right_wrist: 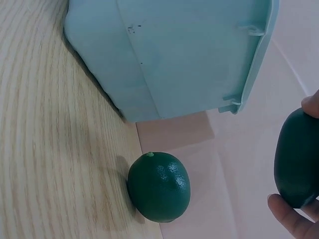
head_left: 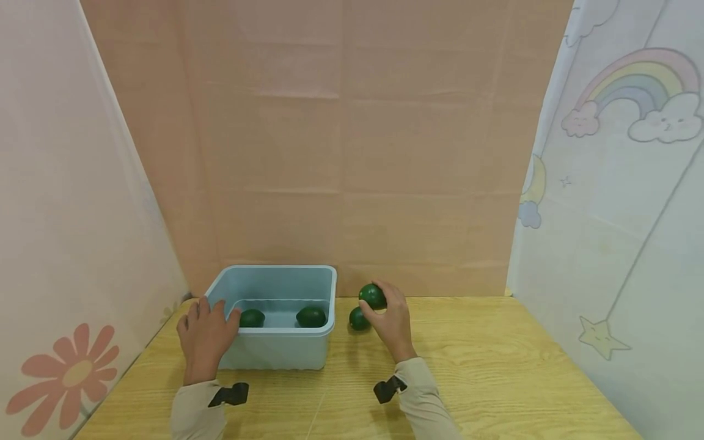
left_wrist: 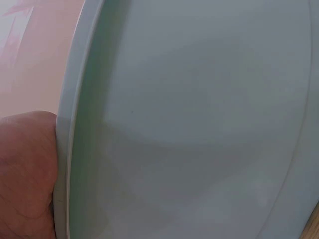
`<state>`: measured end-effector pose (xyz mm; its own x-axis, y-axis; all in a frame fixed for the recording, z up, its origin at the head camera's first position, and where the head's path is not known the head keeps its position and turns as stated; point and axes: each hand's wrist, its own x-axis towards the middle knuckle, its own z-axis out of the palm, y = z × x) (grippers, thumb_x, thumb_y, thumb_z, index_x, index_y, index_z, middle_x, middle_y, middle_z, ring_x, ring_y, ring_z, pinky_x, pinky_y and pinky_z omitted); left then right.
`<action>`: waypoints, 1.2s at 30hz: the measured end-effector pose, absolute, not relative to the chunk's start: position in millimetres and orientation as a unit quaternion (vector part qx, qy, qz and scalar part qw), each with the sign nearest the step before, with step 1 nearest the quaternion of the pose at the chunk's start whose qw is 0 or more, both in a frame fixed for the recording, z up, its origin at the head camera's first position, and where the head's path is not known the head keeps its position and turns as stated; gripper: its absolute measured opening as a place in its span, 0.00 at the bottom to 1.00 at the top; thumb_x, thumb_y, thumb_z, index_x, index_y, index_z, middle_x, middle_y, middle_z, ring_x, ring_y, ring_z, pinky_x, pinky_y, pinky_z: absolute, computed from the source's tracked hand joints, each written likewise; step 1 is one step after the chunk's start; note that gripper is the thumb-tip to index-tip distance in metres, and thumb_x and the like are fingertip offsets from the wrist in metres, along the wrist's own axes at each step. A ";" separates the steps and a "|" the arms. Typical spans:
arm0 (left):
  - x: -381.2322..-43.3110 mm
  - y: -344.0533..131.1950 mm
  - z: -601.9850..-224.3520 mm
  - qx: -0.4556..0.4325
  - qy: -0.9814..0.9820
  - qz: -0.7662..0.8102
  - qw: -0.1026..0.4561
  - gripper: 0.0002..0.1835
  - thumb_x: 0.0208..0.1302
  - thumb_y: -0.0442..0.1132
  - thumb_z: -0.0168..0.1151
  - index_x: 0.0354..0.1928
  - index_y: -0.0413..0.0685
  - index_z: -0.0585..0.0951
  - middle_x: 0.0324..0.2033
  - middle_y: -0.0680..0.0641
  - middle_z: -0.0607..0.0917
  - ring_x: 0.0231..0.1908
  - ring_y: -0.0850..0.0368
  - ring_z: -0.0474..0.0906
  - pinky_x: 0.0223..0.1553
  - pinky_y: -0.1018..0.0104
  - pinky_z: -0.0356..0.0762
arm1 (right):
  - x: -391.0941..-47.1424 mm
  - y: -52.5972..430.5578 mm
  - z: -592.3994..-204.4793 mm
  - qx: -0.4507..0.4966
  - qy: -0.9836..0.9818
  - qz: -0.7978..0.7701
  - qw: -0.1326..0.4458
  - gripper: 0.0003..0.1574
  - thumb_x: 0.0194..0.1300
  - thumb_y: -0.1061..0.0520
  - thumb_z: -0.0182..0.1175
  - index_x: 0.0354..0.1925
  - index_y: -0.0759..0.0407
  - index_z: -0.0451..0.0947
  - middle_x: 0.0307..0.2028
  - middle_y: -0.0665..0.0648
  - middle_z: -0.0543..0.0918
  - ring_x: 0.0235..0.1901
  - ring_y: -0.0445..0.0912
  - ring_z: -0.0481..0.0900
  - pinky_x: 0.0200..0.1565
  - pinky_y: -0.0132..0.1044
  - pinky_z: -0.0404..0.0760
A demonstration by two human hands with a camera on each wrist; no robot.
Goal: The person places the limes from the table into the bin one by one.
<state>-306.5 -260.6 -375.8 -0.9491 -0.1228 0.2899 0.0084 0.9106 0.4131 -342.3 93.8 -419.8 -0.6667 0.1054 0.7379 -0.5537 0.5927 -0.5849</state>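
"While the left hand rests at the near-left corner of the light-blue bin, does it grip?"

"I can't tell. Inside, one lime lies left, a second lime right."

"Outside?"

"On its right, a third lime sits on the wooden table; above, the right hand pinches a fourth lime."

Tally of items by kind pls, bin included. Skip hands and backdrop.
Pale blue bin: 1
Dark green fruits: 4 (2 in the bin, 1 on the table, 1 in the right hand)
Total: 5
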 end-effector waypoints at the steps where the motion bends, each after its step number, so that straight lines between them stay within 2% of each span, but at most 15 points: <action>1: -306.5 -260.5 -375.8 0.030 -0.965 -0.209 0.156 0.30 0.75 0.50 0.47 0.65 0.29 0.70 0.66 0.25 0.60 0.68 0.28 0.49 0.62 0.28 0.44 | -341.9 93.5 -419.4 0.140 -0.805 0.429 0.384 0.31 0.59 0.52 0.73 0.59 0.56 0.79 0.56 0.62 0.81 0.54 0.58 0.78 0.47 0.54 0.83; 14: -305.3 -259.6 -372.7 0.028 -0.963 -0.206 0.169 0.30 0.75 0.50 0.47 0.64 0.29 0.71 0.63 0.26 0.63 0.67 0.28 0.51 0.61 0.29 0.46 | -341.4 90.8 -417.4 0.152 -0.802 0.429 0.387 0.31 0.59 0.52 0.73 0.60 0.56 0.79 0.56 0.63 0.80 0.54 0.59 0.78 0.46 0.54 0.83; 22: -303.8 -259.1 -371.6 0.031 -0.966 -0.207 0.153 0.31 0.74 0.50 0.46 0.65 0.28 0.70 0.66 0.24 0.59 0.68 0.28 0.48 0.62 0.29 0.44 | -340.0 90.2 -417.8 0.159 -0.799 0.421 0.399 0.31 0.59 0.52 0.73 0.59 0.56 0.79 0.55 0.60 0.81 0.53 0.58 0.78 0.46 0.53 0.83; 36: -304.6 -259.3 -372.0 0.032 -0.964 -0.209 0.160 0.30 0.75 0.50 0.46 0.64 0.29 0.71 0.64 0.25 0.61 0.68 0.29 0.49 0.62 0.29 0.44 | -339.3 85.7 -417.2 0.172 -0.797 0.418 0.401 0.31 0.57 0.53 0.74 0.59 0.56 0.79 0.55 0.62 0.81 0.53 0.57 0.78 0.43 0.53 0.84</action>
